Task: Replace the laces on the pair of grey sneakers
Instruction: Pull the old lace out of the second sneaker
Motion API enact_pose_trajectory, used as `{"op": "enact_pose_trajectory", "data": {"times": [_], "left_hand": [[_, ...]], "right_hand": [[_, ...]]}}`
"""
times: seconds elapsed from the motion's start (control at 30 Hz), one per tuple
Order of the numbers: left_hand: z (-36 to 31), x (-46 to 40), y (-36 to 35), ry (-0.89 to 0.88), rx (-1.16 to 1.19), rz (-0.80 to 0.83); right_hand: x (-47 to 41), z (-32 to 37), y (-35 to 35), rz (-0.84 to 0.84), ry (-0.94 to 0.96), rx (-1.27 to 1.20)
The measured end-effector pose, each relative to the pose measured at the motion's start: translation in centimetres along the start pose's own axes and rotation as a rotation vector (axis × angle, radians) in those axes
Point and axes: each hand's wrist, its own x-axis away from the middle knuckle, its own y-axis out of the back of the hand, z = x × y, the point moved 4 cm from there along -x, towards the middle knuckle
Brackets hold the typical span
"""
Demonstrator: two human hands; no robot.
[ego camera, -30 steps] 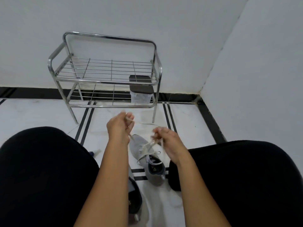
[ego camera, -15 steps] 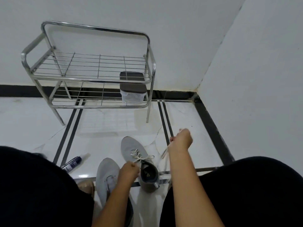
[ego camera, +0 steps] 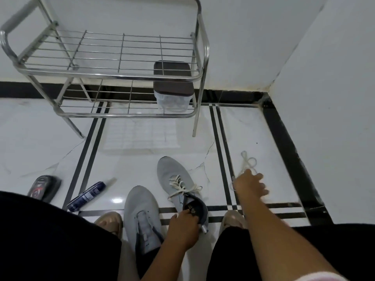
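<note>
Laced sneaker (ego camera: 178,185) between hands, heel in left hand (ego camera: 183,228)

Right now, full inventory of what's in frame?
laced sneaker: 1, grey, floor centre, white lace in
unlaced sneaker: 1, grey, floor, beside it
loose lace: 1, off-white, floor right
spray bottle: 1, blue, floor left, lying
dark object: 1, black, far left; cannot tell what
rack: 1, chrome, against wall
container: 1, clear, brown lid, lower shelf
left hand: grips laced sneaker's heel
right hand: open, fingers spread over loose lace
</note>
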Motion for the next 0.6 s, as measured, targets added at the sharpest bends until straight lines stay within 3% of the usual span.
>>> {"op": "enact_pose_trajectory", "data": {"times": [0.07, 0.13, 0.2, 0.37, 0.5, 0.6], "left_hand": [[-0.3, 0.1, -0.2, 0.014, -0.041, -0.001], [-0.5, 0.3, -0.4, 0.043, -0.069, 0.026], [-0.4, 0.6, -1.0, 0.089, -0.098, 0.112], [1.1, 1.9, -3.7, 0.115, -0.076, 0.305], [1.5, 3.1, -2.8, 0.124, 0.063, 0.181], [2.5, 3.7, -1.1, 0.234, 0.209, -0.009]], "right_hand": [[2.9, 2.5, -2.0, -0.090, 0.291, -0.012], [6.3, 5.9, -4.5, 0.011, 0.674, -0.056], [9.3, 8.5, -6.5, 0.118, 0.933, 0.007], [12.4, 8.6, -10.4, 0.119, 1.073, 0.336], [13.4, 8.8, -9.3, 0.146, 1.119, 0.208], [13.9, 8.3, -9.6, 0.236, 1.123, 0.289]]}}
